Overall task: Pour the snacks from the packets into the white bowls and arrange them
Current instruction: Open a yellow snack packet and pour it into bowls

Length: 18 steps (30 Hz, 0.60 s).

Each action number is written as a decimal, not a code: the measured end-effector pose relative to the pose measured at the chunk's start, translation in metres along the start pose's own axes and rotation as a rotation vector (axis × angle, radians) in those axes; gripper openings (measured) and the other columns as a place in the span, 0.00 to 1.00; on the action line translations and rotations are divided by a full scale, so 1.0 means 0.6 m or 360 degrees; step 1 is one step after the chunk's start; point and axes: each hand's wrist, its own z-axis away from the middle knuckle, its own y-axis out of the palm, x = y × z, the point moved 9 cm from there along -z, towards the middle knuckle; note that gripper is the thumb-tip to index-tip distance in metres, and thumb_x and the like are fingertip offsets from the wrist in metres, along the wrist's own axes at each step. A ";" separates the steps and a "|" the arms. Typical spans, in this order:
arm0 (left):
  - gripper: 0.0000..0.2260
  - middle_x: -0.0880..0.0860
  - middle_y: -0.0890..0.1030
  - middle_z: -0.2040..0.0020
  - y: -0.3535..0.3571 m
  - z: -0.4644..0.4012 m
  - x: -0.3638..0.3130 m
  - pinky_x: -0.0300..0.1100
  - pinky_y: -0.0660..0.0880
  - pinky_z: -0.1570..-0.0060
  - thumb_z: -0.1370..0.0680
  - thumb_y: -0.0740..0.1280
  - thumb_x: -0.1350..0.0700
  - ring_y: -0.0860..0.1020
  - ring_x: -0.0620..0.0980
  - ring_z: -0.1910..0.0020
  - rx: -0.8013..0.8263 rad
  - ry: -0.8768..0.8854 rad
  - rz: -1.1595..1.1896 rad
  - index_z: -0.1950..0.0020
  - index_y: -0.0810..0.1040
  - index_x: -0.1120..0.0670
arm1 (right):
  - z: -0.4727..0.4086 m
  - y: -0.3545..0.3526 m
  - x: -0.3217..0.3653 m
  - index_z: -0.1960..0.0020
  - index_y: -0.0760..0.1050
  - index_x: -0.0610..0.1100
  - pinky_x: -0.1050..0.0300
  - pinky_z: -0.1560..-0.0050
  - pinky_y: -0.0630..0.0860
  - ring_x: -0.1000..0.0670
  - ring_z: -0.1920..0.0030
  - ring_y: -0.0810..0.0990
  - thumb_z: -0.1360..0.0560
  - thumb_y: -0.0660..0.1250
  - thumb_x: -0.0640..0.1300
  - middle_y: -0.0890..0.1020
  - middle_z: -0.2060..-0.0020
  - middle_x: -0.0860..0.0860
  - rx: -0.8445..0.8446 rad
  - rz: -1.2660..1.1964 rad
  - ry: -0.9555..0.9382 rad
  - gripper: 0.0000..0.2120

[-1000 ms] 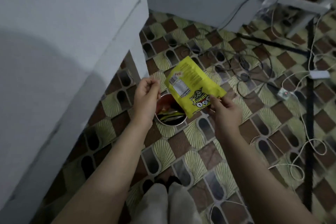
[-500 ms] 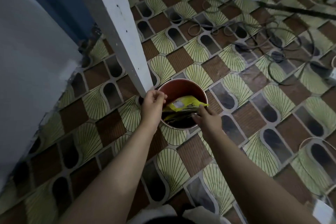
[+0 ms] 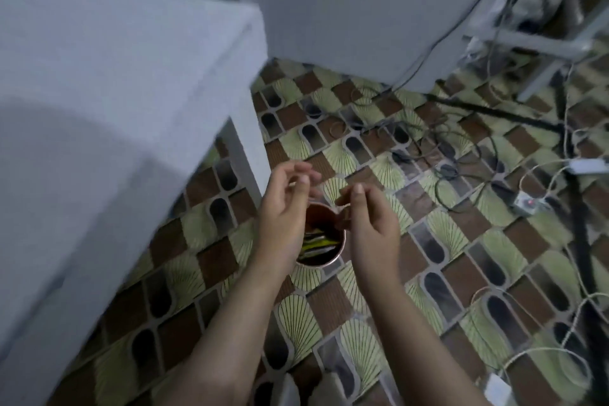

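Left hand: the left hand (image 3: 284, 208) is hovering above the left rim of the round bin, fingers loosely curled and spread, grip relaxed and holding nothing that can be made out.
Right hand: the right hand (image 3: 369, 224) is hanging over the bin's right rim, thumb and forefinger drawn near each other; motion blur is smearing the fingertips, and whether a small scrap is sitting between them cannot be told.
Round bin: the round bin (image 3: 324, 262) is standing on the floor between and below the two hands, its reddish-brown inner wall showing; both hands are covering parts of its rim.
Yellow packet: the yellow packet (image 3: 318, 242) is lying inside the bin, crumpled among dark contents; only a few yellow streaks are showing, and its print is not readable.
Counter: the white counter (image 3: 99, 82) is filling the left side, cut off by the frame's left and top edges; its leg is coming down to the floor just behind the left hand.
Floor: the patterned floor (image 3: 362, 339) is showing brown, green and grey tiles.
Cables: tangled cables (image 3: 438, 155) are lying at the upper right, near a small white adapter (image 3: 588, 165) with a white cord looping toward the right edge.
Bowls: no white bowl is appearing in view.
Lower edge: a pale shape at the bottom centre is being cut off and cannot be identified.
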 end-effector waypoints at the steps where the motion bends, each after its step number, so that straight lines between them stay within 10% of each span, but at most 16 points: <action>1: 0.07 0.44 0.81 0.53 -0.016 0.017 -0.061 0.37 0.76 0.54 0.17 0.59 0.57 0.81 0.45 0.54 -0.0032 0.0072 0.0011 0.47 0.75 0.47 | 0.015 0.005 0.065 0.57 0.77 0.48 0.47 0.57 0.78 0.51 0.60 0.80 0.17 0.59 0.46 0.81 0.62 0.53 0.0048 -0.0024 -0.0085 0.12; 4: 0.07 0.48 0.80 0.54 -0.078 0.064 -0.230 0.38 0.76 0.54 0.17 0.58 0.59 0.79 0.48 0.57 -0.0174 0.0307 0.0043 0.48 0.75 0.51 | 0.057 0.033 0.246 0.57 0.75 0.44 0.62 0.64 0.73 0.56 0.65 0.76 0.17 0.58 0.42 0.79 0.66 0.54 0.0217 -0.0140 -0.0346 0.12; 10: 0.08 0.47 0.81 0.56 -0.272 0.181 -0.451 0.40 0.78 0.54 0.16 0.57 0.59 0.79 0.45 0.60 -0.0653 0.0591 -0.0052 0.48 0.75 0.52 | 0.168 0.156 0.501 0.57 0.74 0.46 0.59 0.63 0.74 0.52 0.64 0.77 0.17 0.58 0.42 0.79 0.63 0.53 0.0648 -0.0310 -0.0688 0.12; 18: 0.07 0.46 0.80 0.58 -0.594 0.434 -0.529 0.40 0.75 0.56 0.19 0.58 0.56 0.77 0.46 0.61 -0.1348 0.0772 -0.0193 0.49 0.75 0.55 | 0.450 0.409 0.633 0.54 0.75 0.46 0.62 0.63 0.76 0.50 0.64 0.78 0.18 0.60 0.43 0.80 0.62 0.53 0.1390 -0.0389 -0.0843 0.08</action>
